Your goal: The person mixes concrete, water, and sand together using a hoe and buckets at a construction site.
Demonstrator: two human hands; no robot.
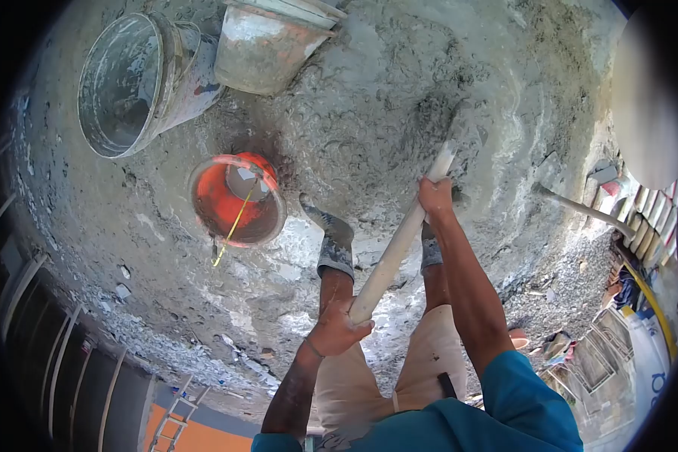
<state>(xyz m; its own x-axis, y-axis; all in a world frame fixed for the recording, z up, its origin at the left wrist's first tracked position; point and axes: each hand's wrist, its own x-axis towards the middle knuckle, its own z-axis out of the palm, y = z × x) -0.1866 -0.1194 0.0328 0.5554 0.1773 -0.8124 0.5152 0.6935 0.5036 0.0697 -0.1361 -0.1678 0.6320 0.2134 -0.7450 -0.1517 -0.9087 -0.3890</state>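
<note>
My left hand (pixel 339 329) is closed around the butt end of a pale wooden shovel handle (pixel 394 260), close to my knees. Farther along the same shaft, my right hand (pixel 435 199) grips it near the lower end. The shaft slants away from me into wet grey mortar (pixel 384 98). The shovel's blade is mostly hidden in the mix, so its shape is hard to make out. My boots stand in the mortar on either side of the shaft. An orange bucket (pixel 205 197) with a yellow strip across it sits left of my feet.
A large pail (pixel 160 83) lies tipped at the upper left, beside another mortar-stained bucket (pixel 267 49). Another long-handled tool (pixel 587 211) lies at the right, near stacked bags (pixel 655 215) and gravel (pixel 569 271). A ladder (pixel 179 414) stands at the lower left.
</note>
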